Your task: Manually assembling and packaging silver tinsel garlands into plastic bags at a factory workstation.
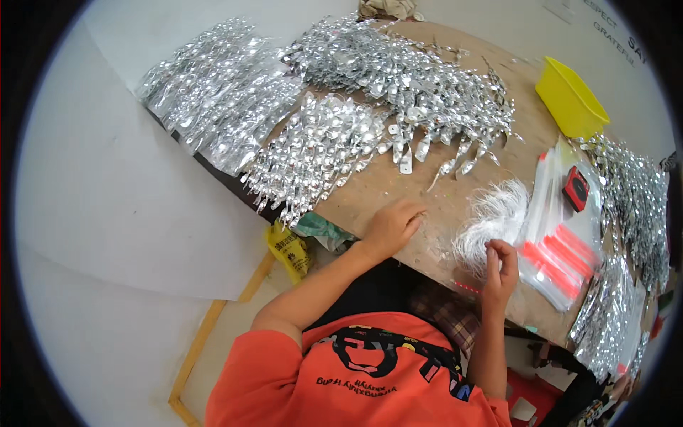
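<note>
My left hand (390,228) is over the near edge of the brown table, its fingers drawn together; anything in them is too small or hidden to tell. To the right, my right hand (502,270) is closed, thumb and fingertips meeting beside a loose bundle of white threads (494,213). Whether it pinches a thread I cannot make out. Beyond my left hand lies a heap of twisted silver foil strips (316,149), with several round shiny ends. Right of the threads are clear plastic sleeves (544,199) with red-orange ends (562,260).
More silver strips (220,92) are piled at the far left, with a large heap (405,71) at the back. A yellow bin (569,99) stands far right. A red and black round-faced device (575,189) lies on the sleeves. Silver strands (626,192) hang at the right edge. A yellow bag (288,250) hangs below the table.
</note>
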Tool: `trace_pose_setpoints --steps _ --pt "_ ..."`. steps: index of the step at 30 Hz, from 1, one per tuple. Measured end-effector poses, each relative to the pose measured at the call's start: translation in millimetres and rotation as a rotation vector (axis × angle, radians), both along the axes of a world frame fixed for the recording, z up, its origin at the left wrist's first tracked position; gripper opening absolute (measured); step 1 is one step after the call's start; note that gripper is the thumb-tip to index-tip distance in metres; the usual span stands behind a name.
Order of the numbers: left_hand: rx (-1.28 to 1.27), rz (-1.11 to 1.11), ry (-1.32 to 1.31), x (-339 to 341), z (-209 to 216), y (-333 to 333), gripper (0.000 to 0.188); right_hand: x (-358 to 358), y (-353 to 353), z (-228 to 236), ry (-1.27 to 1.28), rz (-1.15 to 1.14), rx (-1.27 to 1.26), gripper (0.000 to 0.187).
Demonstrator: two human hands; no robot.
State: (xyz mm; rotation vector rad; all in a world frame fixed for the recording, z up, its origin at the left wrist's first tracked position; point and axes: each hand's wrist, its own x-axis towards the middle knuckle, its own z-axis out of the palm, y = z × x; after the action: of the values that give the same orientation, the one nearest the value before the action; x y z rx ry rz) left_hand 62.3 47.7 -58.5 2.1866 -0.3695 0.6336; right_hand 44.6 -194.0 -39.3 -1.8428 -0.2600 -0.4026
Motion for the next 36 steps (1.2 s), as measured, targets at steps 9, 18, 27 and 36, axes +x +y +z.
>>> trace_pose_setpoints --steps 9,18,27,36 --pt "-0.104 0.014 0.005 -15 1 0 0.018 69 -8 11 0.058 0.063 0.058 0.016" --pt "0.038 0.066 -0.105 -20 5 0 0.017 173 24 1 -0.027 -0.007 -0.228 0.044" --pt "0.011 0.083 -0.179 -20 1 1 0.022 159 23 18 0.233 0.032 -0.091 0.024" --pt "-1.332 -0.139 0.429 -9 25 10 0.035 -32 -4 21 0.676 0.172 0.329 0.017"
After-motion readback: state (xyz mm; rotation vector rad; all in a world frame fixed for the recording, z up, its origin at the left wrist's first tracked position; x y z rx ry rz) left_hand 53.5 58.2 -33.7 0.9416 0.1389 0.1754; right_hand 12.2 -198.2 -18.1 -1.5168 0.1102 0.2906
